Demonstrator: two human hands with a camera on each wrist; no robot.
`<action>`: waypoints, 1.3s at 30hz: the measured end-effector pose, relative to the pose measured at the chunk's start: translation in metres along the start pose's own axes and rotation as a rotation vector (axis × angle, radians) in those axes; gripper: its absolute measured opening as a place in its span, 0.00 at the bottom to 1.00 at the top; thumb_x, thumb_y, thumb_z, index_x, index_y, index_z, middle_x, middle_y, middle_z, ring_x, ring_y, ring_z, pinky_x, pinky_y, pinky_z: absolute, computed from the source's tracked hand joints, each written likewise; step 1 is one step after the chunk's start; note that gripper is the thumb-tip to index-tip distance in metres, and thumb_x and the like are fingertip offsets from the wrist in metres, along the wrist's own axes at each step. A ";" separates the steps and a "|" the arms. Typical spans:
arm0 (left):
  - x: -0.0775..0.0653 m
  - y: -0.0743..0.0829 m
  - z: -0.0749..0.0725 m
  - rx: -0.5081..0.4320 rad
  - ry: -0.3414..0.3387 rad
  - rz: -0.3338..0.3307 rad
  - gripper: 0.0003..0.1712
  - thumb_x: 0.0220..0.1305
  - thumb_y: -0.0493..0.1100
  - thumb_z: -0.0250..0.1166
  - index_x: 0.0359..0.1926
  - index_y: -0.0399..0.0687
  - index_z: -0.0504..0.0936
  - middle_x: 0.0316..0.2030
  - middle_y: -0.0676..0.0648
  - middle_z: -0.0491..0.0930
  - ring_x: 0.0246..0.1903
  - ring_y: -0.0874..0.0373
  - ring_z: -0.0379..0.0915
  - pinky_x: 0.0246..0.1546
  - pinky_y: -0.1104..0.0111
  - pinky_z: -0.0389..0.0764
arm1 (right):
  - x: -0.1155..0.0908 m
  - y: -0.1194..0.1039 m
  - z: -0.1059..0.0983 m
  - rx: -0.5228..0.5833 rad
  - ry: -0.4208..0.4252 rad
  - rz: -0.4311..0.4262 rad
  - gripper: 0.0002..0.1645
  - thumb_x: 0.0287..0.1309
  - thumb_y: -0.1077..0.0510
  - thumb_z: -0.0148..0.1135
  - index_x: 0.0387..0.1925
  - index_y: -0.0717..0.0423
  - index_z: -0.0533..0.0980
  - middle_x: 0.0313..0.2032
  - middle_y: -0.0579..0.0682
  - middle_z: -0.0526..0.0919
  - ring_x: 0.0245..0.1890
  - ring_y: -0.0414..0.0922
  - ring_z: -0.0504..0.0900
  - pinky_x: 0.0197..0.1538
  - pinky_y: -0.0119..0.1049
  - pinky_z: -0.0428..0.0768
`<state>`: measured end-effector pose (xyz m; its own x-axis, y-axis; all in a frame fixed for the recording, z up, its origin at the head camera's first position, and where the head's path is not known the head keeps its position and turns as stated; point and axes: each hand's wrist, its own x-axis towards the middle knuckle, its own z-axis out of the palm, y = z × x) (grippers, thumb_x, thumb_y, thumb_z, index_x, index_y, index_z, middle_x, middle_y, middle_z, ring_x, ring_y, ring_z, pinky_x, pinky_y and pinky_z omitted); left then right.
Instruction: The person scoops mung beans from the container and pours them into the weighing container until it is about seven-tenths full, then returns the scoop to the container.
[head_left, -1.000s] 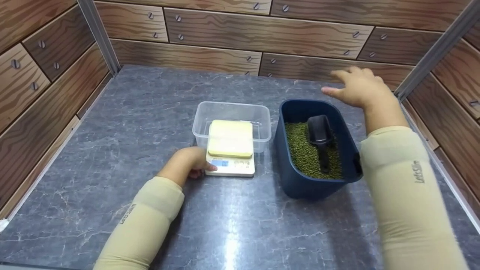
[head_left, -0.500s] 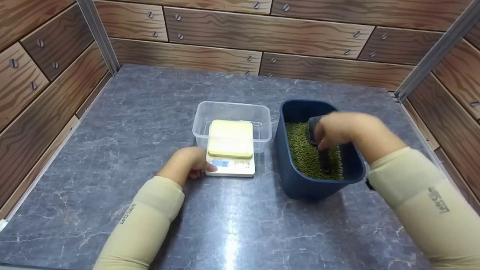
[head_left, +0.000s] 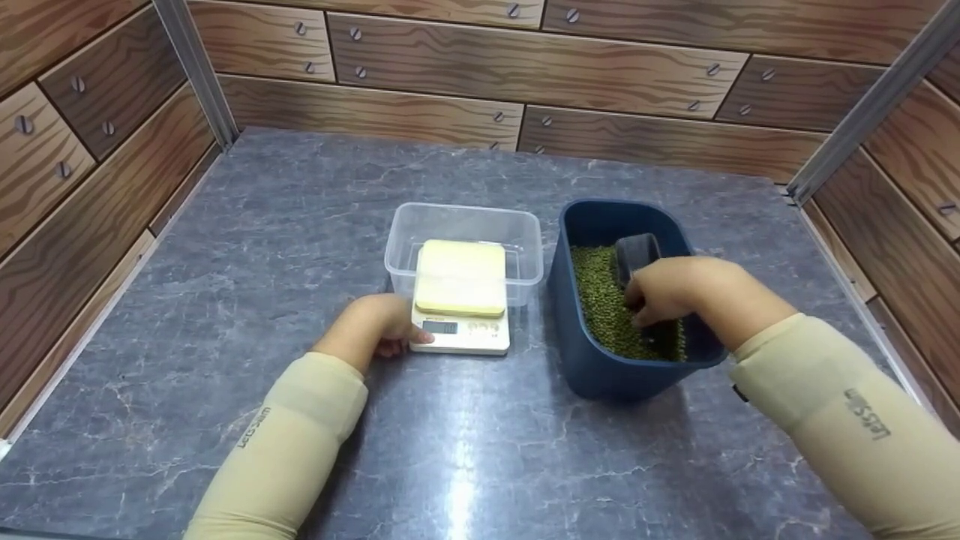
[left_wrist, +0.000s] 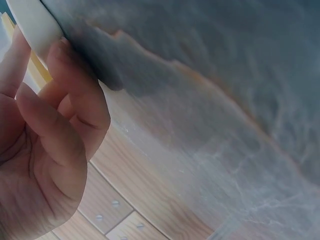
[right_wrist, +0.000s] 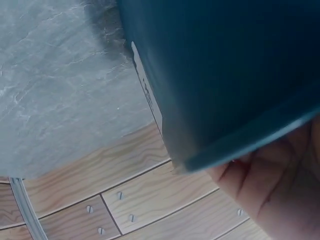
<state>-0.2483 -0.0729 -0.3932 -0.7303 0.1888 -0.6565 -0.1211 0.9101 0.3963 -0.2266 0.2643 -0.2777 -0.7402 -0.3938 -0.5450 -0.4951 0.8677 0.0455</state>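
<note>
At the centre of the head view is a white kitchen scale (head_left: 461,343) with a yellow platform and a small grey display. A clear plastic container (head_left: 516,225) appears to stand on that platform. My left hand (head_left: 379,319) pinches the scale's left edge, thumb on top beside the display; the left wrist view shows its curled fingers (left_wrist: 75,85) against the edge. Inside the dark blue bin (head_left: 600,375), green mung beans (head_left: 600,319) fill the lower part. My right hand (head_left: 671,289) grips the handle of a black scoop (head_left: 635,251) lying on the beans; the handle is mostly hidden.
Everything stands on a grey marbled tabletop (head_left: 262,240). Walls with a wood-plank pattern (head_left: 450,67) close off the back and both sides, with metal posts (head_left: 196,71) at the corners. The bin wall (right_wrist: 215,65) fills much of the right wrist view.
My right hand has come down from above the bin's far right side and taken the scoop's handle. The scale's display has gone from lit blue to grey. The left hand has stayed put.
</note>
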 end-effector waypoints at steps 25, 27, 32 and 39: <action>-0.001 -0.004 -0.003 -0.013 -0.010 -0.001 0.24 0.56 0.56 0.64 0.29 0.36 0.79 0.20 0.47 0.76 0.17 0.59 0.70 0.21 0.72 0.74 | -0.013 0.011 -0.048 0.167 0.258 0.159 0.05 0.58 0.63 0.49 0.35 0.61 0.65 0.30 0.58 0.74 0.32 0.54 0.74 0.37 0.50 0.73; -0.001 -0.005 -0.003 -0.014 -0.012 0.000 0.24 0.56 0.56 0.64 0.29 0.36 0.79 0.20 0.47 0.76 0.17 0.60 0.70 0.21 0.72 0.75 | -0.006 0.009 -0.053 0.115 0.267 0.168 0.10 0.62 0.57 0.50 0.33 0.61 0.69 0.28 0.56 0.75 0.31 0.52 0.74 0.36 0.50 0.73; 0.000 -0.004 -0.002 -0.006 -0.019 -0.006 0.24 0.56 0.57 0.63 0.30 0.36 0.79 0.20 0.48 0.76 0.17 0.60 0.70 0.22 0.72 0.74 | 0.011 0.005 -0.059 -0.017 0.276 0.204 0.17 0.61 0.50 0.54 0.23 0.55 0.76 0.23 0.51 0.75 0.27 0.50 0.73 0.33 0.48 0.73; 0.000 0.000 -0.001 0.001 -0.014 0.003 0.23 0.56 0.57 0.63 0.28 0.38 0.78 0.20 0.48 0.75 0.18 0.59 0.70 0.20 0.73 0.73 | 0.031 0.004 -0.053 -0.111 0.334 0.266 0.14 0.54 0.52 0.59 0.18 0.53 0.75 0.24 0.52 0.78 0.28 0.53 0.73 0.44 0.55 0.63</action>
<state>-0.2489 -0.0734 -0.3924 -0.7211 0.1965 -0.6644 -0.1184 0.9099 0.3976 -0.2755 0.2395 -0.2501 -0.9460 -0.2528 -0.2027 -0.2993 0.9216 0.2472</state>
